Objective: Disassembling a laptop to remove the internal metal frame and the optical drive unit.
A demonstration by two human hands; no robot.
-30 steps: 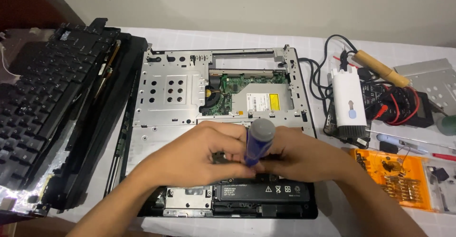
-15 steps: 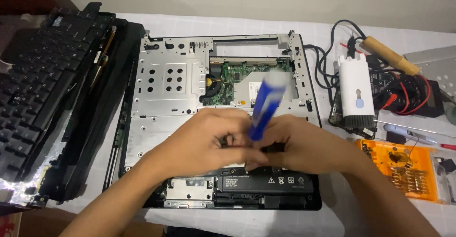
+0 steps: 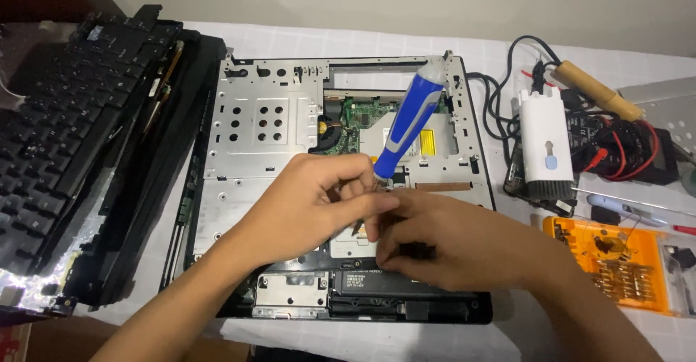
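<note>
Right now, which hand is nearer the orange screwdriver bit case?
Right. The right hand rests over the laptop chassis just left of the orange bit case; the left hand sits farther left, beside the blue screwdriver.

The opened laptop chassis (image 3: 268, 122) lies mid-counter (image 3: 290, 39). The detached keyboard (image 3: 58, 115) sits to its left; the bit case (image 3: 616, 260) lies to its right, with the soldering iron (image 3: 598, 90) behind that.

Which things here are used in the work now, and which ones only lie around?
In use: left hand; right hand; blue-and-white plastic screwdriver; opened laptop's silver metal chassis.
Lying about: detached black keyboard; orange plastic bit case; wooden-handled soldering iron; white rectangular brush tool.
</note>
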